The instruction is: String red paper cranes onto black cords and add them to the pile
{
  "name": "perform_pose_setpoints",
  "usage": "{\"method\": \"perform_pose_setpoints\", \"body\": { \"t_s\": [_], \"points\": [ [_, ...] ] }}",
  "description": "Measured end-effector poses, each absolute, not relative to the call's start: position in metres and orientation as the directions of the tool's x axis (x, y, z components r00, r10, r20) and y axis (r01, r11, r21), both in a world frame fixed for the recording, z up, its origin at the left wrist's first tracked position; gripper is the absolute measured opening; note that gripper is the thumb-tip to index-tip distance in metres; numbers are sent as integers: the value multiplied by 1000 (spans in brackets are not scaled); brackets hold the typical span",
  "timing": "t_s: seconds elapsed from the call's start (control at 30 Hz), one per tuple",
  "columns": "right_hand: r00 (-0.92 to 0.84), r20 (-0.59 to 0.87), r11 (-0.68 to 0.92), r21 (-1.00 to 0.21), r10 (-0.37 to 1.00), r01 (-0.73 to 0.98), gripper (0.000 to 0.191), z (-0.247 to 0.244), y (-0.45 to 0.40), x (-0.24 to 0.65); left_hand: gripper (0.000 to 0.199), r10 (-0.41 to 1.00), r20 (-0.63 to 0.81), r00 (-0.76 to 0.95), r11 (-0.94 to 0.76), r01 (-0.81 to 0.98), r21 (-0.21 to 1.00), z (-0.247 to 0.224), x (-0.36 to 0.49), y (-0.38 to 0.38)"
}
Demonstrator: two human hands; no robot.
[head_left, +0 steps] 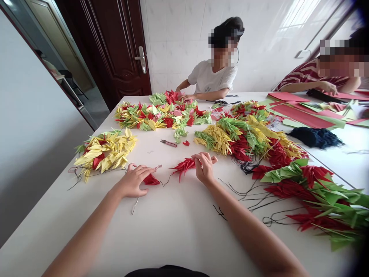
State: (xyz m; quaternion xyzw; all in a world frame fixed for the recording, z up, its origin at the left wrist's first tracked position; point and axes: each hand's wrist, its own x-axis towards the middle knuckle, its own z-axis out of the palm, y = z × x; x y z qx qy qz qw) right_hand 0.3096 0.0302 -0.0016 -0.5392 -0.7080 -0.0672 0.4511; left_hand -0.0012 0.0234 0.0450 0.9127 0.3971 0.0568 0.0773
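Note:
My left hand (133,181) is spread low over the white table, its fingers apart, beside a red folded paper piece (151,179). My right hand (205,166) has its fingers closed round the right end of a red string of folded paper (184,166). A dark thread (165,183) runs between the two red pieces. Just beyond them lie small thread snips (168,143) and a small red paper scrap (186,143).
Yellow folded paper (108,152) is heaped at the left. Mixed paper garlands (248,134) and red-green ones (319,192) cover the right side. Dark thread bundles (315,137) lie beyond. Two people sit across the white table (161,238), near coloured sheets (302,115).

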Motion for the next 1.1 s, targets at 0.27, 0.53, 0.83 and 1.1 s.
{"method": "perform_pose_setpoints", "body": {
  "t_s": [0.27,0.53,0.83,1.1],
  "points": [
    [-217,715,575,-304,664,760,29,15,16,293,22,769,234,595,-638,685,352,34,2,13],
    [-615,509,761,-132,602,635,27,12,-5,257,32,724,283,629,-686,618,384,27,25,-13],
    [-593,507,748,-174,626,641,23,2,4,265,56,789,280,547,-611,653,447,28,15,-9],
    [-546,500,703,-200,672,682,22,6,10,275,81,864,209,458,-503,807,310,34,-15,0]
  ]
}}
